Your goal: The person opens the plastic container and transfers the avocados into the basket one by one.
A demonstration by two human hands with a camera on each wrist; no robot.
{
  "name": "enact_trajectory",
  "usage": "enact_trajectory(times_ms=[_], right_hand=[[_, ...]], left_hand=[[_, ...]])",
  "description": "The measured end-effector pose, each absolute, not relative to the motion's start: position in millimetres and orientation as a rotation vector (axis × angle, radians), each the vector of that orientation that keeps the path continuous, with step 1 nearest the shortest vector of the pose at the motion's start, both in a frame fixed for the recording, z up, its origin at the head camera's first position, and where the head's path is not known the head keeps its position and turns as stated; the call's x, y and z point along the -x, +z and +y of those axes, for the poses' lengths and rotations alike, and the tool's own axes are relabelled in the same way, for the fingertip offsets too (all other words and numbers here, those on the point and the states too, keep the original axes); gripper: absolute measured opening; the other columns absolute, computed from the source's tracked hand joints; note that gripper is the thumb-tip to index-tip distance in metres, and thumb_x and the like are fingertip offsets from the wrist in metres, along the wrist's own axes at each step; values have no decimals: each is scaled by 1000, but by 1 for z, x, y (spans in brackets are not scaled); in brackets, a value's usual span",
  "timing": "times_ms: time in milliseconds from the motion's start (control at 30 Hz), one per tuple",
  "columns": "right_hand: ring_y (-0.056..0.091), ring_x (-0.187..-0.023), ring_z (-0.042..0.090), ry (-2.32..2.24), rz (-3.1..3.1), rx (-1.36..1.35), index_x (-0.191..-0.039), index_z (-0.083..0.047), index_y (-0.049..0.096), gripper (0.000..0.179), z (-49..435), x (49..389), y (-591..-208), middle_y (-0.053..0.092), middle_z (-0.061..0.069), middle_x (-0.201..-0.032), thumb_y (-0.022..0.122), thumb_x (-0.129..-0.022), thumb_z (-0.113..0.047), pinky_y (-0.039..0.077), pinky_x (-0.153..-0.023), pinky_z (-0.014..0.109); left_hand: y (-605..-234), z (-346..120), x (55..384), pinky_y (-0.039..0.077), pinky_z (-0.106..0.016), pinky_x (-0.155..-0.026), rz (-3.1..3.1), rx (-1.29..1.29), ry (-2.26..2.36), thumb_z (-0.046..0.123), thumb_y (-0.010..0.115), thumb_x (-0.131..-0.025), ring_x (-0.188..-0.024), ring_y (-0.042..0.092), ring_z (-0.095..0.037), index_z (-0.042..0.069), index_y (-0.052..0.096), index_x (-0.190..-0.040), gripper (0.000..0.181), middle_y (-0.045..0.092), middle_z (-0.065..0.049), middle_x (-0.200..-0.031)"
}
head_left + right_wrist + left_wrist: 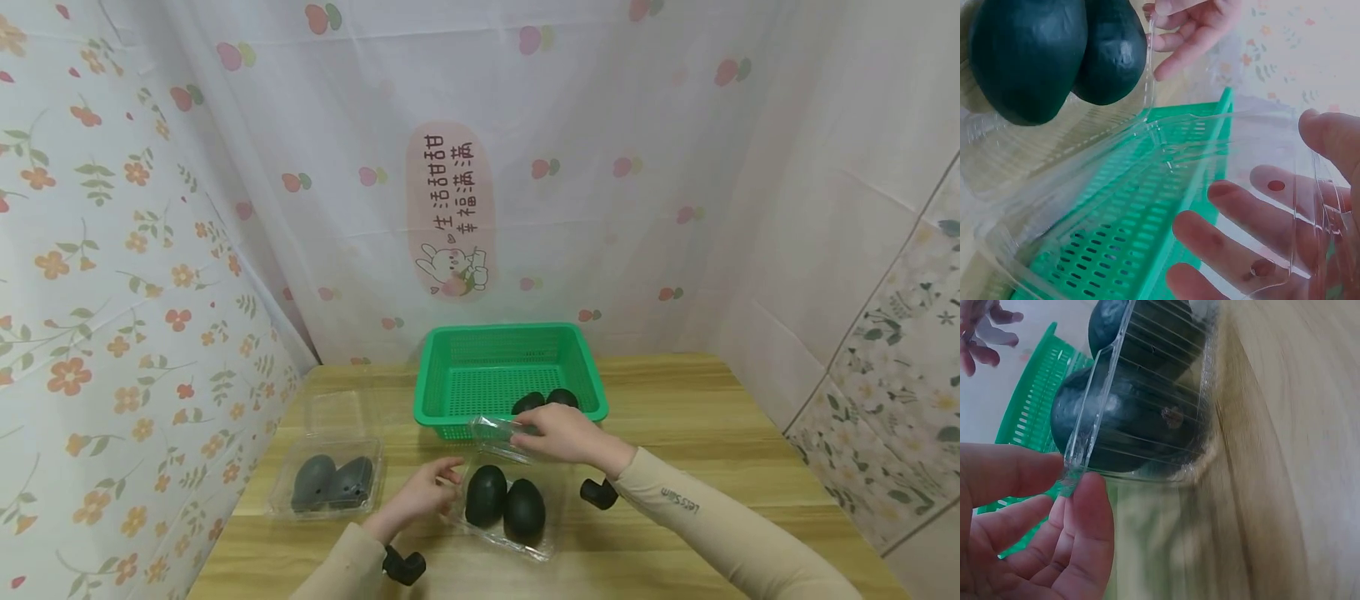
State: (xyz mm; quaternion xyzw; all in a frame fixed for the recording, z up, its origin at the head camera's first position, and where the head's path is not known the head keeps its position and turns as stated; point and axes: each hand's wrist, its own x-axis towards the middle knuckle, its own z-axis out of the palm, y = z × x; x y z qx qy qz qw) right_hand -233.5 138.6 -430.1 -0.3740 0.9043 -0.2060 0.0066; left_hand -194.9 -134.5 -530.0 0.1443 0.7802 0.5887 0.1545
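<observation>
The clear, thin plastic box (510,546) stands on the wooden desk (675,517), before the green plastic basket (588,367), with two dark, oval fruits (486,496) inside. The left hand (423,496) has its fingers pinched on the rim; the right hand (566,433) holds the transparent lid (491,432) between thumb and fingers. The plastic is probably light, slippery and easily bent, so the folded rim seems the safest hold.

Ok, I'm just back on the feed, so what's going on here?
A person's left hand pinches the rim of a clear box with two dark fruits in it. The right hand holds its lid, which is not closed yet. Two more fruits lie in the green basket behind, and another clear box with two fruits stands to the left.
</observation>
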Motion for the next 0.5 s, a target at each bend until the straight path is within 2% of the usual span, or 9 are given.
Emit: enact_trajectory(times_ms=[133,300,400,500], right_hand=[[61,-71,2,-667,2820,1138,-114,-7,70,33,142,233,-428,71,-1,-94,59,-97,-33,54,-68,29],[55,-62,-1,-706,2798,1098,-113,-6,69,35,147,232,-426,68,-6,-84,58,-98,-34,52,-66,28],[48,-56,-1,-735,2800,1088,-102,-10,70,30,150,231,-427,59,-11,-69,57,-98,-37,47,-60,26],[39,-52,1,-770,2801,1074,-87,-17,64,25,153,231,-428,45,-13,-59,57,-98,-38,39,-54,23]], left_hand=[[-526,-136,200,54,-32,-54,2274,-452,1616,-9,59,-80,-71,59,-25,-15,45,-134,56,58,-16,-98],[-522,-137,206,50,-25,-49,2301,-488,1534,-11,57,-79,-67,60,-22,-13,52,-129,50,60,-13,-93],[-521,-137,210,46,-22,-47,2303,-532,1517,-13,57,-79,-65,58,-22,-13,54,-125,46,61,-15,-91],[-521,-138,214,44,-21,-46,2336,-576,1484,-13,57,-79,-65,58,-23,-12,58,-123,44,62,-16,-89]])
